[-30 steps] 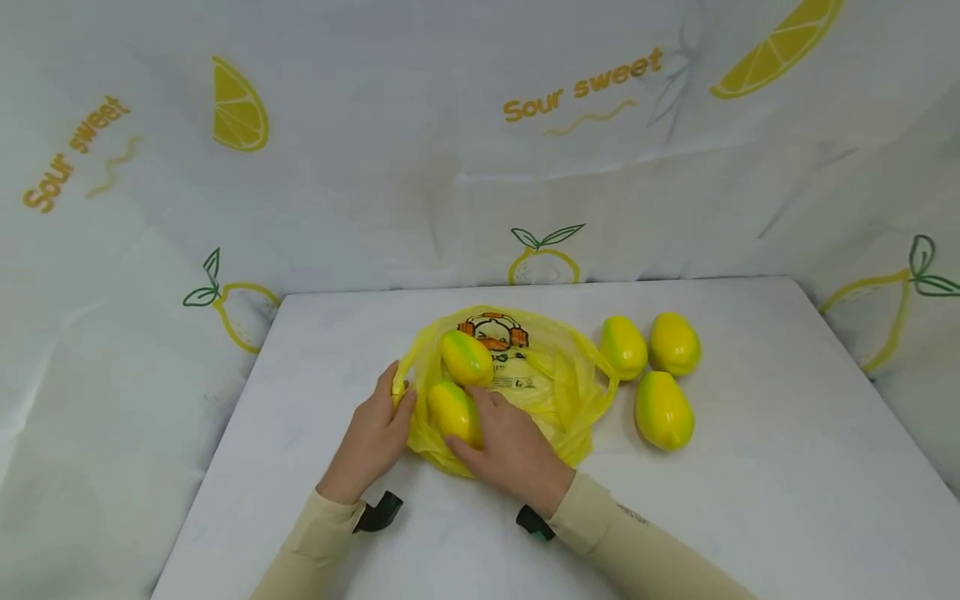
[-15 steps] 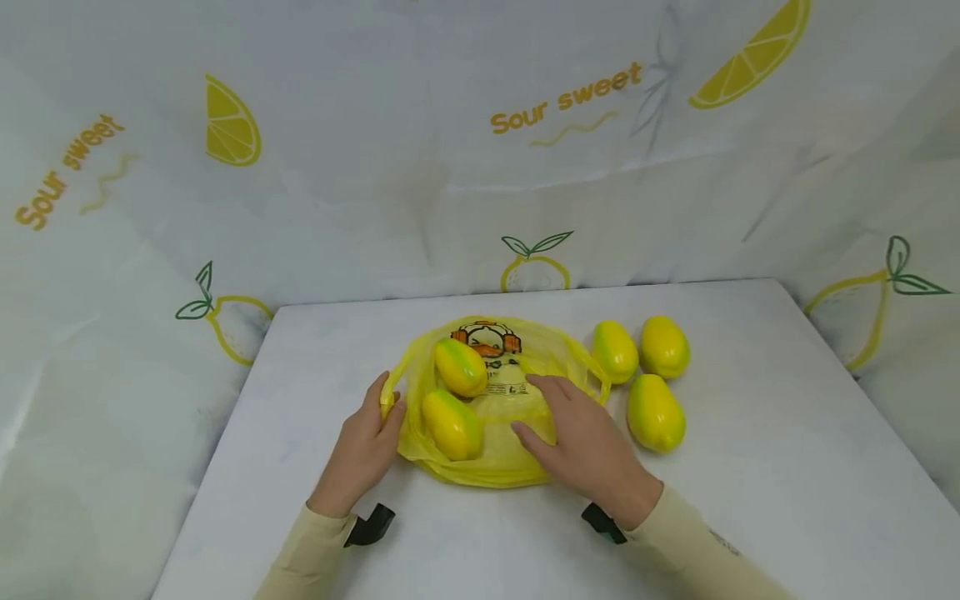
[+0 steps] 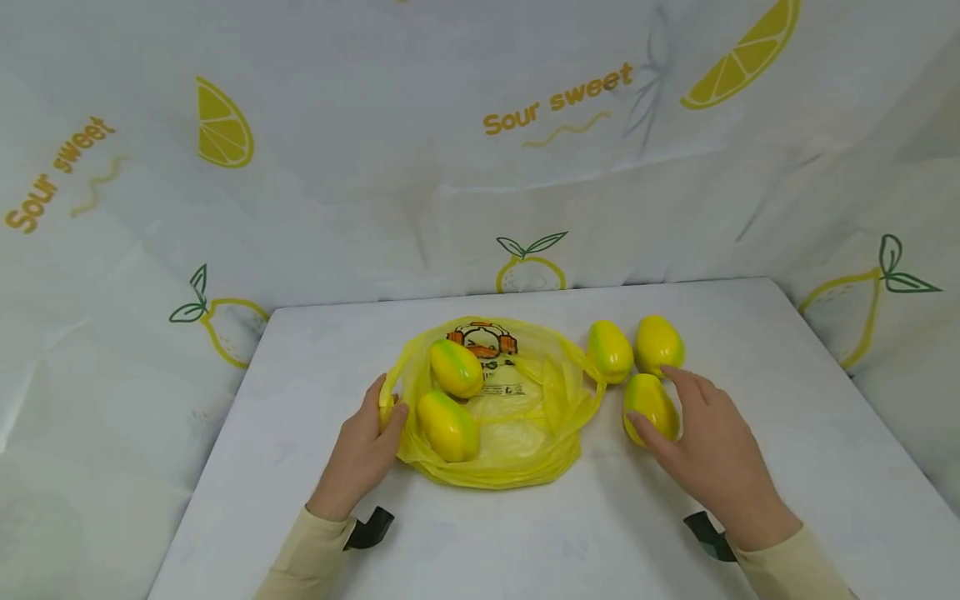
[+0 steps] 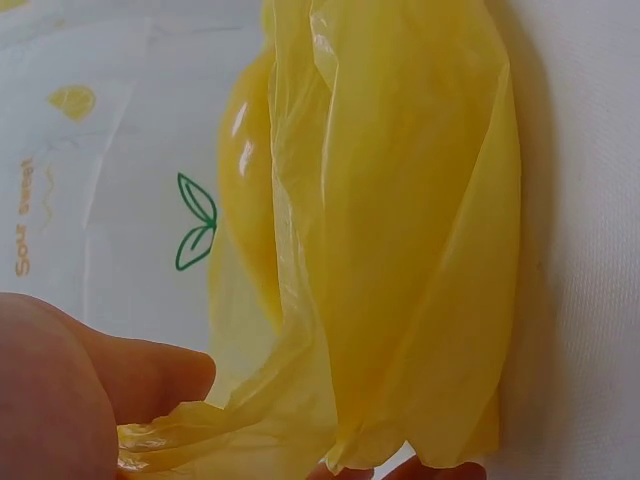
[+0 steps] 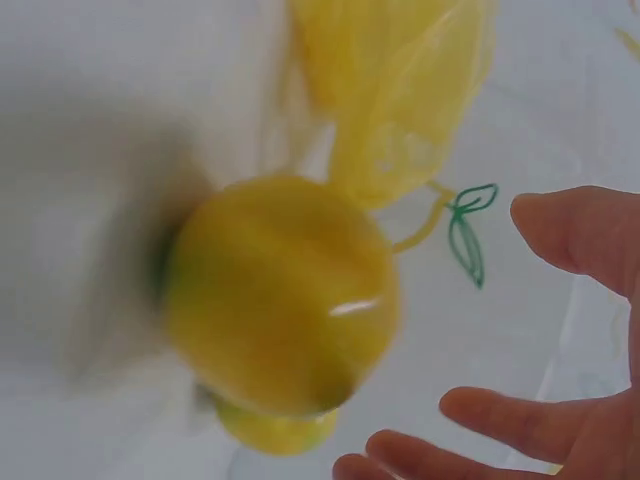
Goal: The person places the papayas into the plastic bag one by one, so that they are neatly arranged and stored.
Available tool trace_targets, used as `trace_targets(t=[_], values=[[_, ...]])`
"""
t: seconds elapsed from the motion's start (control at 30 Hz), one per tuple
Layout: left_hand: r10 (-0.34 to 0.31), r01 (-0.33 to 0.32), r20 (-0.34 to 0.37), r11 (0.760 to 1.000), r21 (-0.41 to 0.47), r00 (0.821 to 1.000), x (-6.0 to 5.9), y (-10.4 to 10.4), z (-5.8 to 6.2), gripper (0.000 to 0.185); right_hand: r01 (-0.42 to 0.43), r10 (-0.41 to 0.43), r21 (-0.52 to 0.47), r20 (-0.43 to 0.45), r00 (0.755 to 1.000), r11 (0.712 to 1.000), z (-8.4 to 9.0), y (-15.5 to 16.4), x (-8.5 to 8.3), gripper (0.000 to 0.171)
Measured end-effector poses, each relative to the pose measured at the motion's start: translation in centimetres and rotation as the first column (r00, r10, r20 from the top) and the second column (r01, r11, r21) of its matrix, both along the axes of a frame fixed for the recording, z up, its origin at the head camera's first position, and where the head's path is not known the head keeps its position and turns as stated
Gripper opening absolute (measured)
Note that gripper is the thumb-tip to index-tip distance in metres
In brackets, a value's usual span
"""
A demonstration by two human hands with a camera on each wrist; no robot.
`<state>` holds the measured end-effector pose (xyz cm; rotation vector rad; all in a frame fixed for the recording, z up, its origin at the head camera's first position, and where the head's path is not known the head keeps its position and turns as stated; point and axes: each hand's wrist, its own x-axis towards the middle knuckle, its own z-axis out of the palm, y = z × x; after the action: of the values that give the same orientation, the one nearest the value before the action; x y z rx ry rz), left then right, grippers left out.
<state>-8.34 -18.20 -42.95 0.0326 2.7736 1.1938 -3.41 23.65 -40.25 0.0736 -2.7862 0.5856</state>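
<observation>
My left hand (image 3: 362, 456) pinches the left handle of a yellow plastic bag (image 3: 517, 454) with a cartoon duck print. In the left wrist view, the thumb presses the gathered plastic (image 4: 230, 440). Two glossy yellow-green fruits, an upper one (image 3: 456, 368) and a lower one (image 3: 448, 427), lie in the bag's left part. My right hand (image 3: 712, 446) is over the nearest loose fruit (image 3: 649, 408), thumb and fingers spread to either side. In the right wrist view, a gap separates the fingers (image 5: 520, 425) from that fruit (image 5: 285, 295).
Two more such fruits, one by the bag's right handle (image 3: 610, 352) and one farther right (image 3: 659, 343), lie behind the nearest one. All stand on a white table (image 3: 525, 542). A lemon-printed cloth (image 3: 375, 167) hangs behind the table and at its sides.
My right hand has left the lower fruit in the bag and moved right to the nearest loose fruit. The left hand keeps its hold on the bag. The head view has shifted slightly.
</observation>
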Motion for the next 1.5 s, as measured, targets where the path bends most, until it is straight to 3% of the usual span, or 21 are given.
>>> trace_targets(t=[0.27, 0.6, 0.93, 1.33, 1.5], values=[[0.01, -0.01, -0.01, 1.0, 0.009, 1.0, 0.2, -0.1, -0.2, 0.068, 0.071, -0.072, 0.014, 0.203, 0.976, 0.997, -1.7, 1.0, -0.3, 0.097], [-0.003, 0.003, 0.009, 1.0, 0.003, 1.0, 0.2, 0.2, -0.2, 0.068, 0.077, -0.068, -0.016, 0.298, 0.952, 0.997, -2.8, 0.9, 0.0, 0.1], [-0.006, 0.006, -0.048, 1.0, 0.001, 0.999, 0.1, 0.0, -0.4, 0.065, 0.055, -0.056, 0.01, 0.247, 0.967, 0.998, -3.2, 0.9, -0.1, 0.094], [-0.009, 0.009, -0.024, 1.0, -0.002, 1.0, 0.0, 0.0, -0.6, 0.068, 0.066, -0.061, -0.006, 0.309, 0.949, 0.998, -2.9, 1.3, -0.3, 0.093], [-0.007, 0.007, -0.032, 1.0, -0.006, 0.999, 0.0, 0.0, -0.5, 0.068, 0.043, -0.038, -0.012, 0.274, 0.961, 0.999, -2.1, 1.1, -0.2, 0.091]])
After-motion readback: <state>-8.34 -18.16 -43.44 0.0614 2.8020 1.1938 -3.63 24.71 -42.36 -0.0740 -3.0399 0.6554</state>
